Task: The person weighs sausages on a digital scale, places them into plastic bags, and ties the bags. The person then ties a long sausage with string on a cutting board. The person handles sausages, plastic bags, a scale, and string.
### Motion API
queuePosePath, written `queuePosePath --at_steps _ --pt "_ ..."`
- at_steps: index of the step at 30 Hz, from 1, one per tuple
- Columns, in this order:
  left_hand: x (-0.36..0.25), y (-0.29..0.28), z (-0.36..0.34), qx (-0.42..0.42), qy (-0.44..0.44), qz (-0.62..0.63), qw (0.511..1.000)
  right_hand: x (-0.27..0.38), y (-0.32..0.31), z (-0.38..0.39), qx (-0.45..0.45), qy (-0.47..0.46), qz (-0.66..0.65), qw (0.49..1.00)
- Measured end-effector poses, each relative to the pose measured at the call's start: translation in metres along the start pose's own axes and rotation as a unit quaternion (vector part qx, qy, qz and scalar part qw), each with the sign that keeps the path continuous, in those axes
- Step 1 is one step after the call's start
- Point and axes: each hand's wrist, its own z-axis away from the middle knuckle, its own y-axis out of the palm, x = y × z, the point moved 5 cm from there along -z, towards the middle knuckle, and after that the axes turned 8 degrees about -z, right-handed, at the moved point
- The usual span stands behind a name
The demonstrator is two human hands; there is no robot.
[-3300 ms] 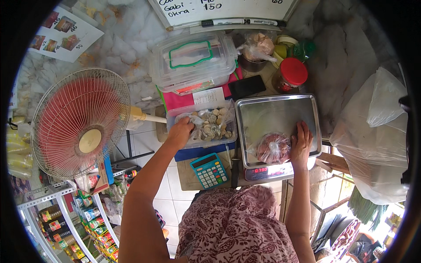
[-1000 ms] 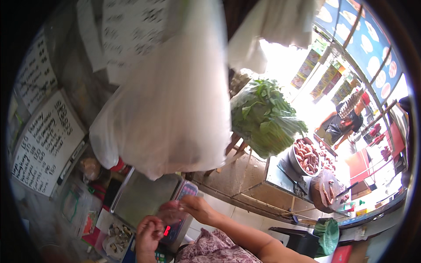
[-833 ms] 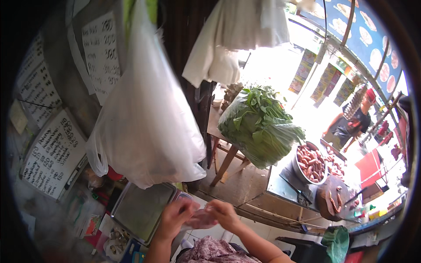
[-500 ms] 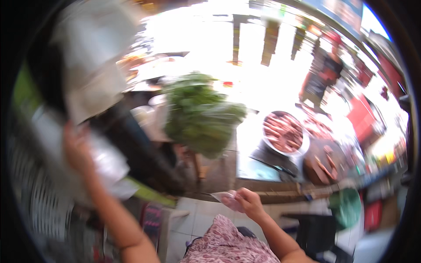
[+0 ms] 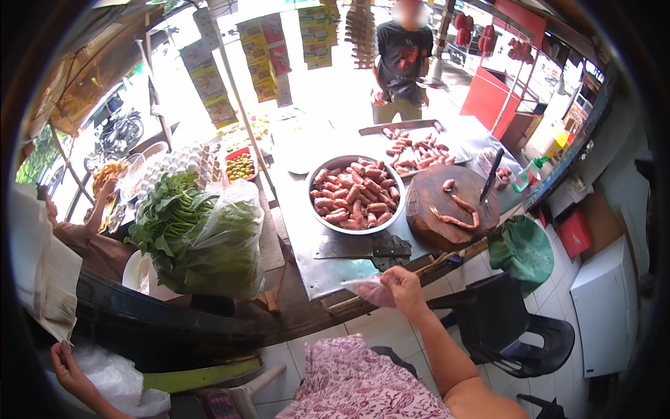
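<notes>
Bowl (image 5: pixel 333 227): heaped with sausages (image 5: pixel 359 192), on metal bench (image 5: pixel 304 246).
Right hand (image 5: pixel 405 287): grip closed on small clear bag (image 5: pixel 371 290), pinkish inside, near side of bowl.
Left hand (image 5: pixel 74 375): well left of bowl, at lower edge of white bags (image 5: pixel 43 279); how tight the grip, cannot tell.
Cleaver (image 5: pixel 349 247): lying flat, just this side of bowl.

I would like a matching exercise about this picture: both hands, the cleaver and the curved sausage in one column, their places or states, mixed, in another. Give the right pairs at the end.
1. Right hand
2. Left hand
3. Cleaver
4. Curved sausage

A. On the round wooden chopping block
B. At the lower edge of hanging white bags
C. Flat on the metal table
D. Holding a small clear plastic bag

Pairs: 1-D, 2-B, 3-C, 4-A
</notes>
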Motion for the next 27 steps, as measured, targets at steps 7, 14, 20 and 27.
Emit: queuePosePath --at_steps 7,14,20,27 --pt "-0.09 0.055 0.027 -0.027 0.051 -0.13 0.99 0.025 -0.065 -0.044 -0.138 -0.073 0.092 0.983" --pt "-0.318 0.21 0.149 0.263 -0.002 0.255 0.93 0.004 -0.152 -0.146 -0.227 -0.103 0.13 0.96" --pt "-0.504 0.349 0.251 0.507 -0.173 0.478 0.696 -0.048 -0.217 -0.252 -0.215 -0.135 0.189 0.949" --pt "-0.621 0.486 0.3 0.554 -0.303 0.524 0.571 -0.074 -0.254 -0.28 -0.046 -0.055 0.157 0.985"
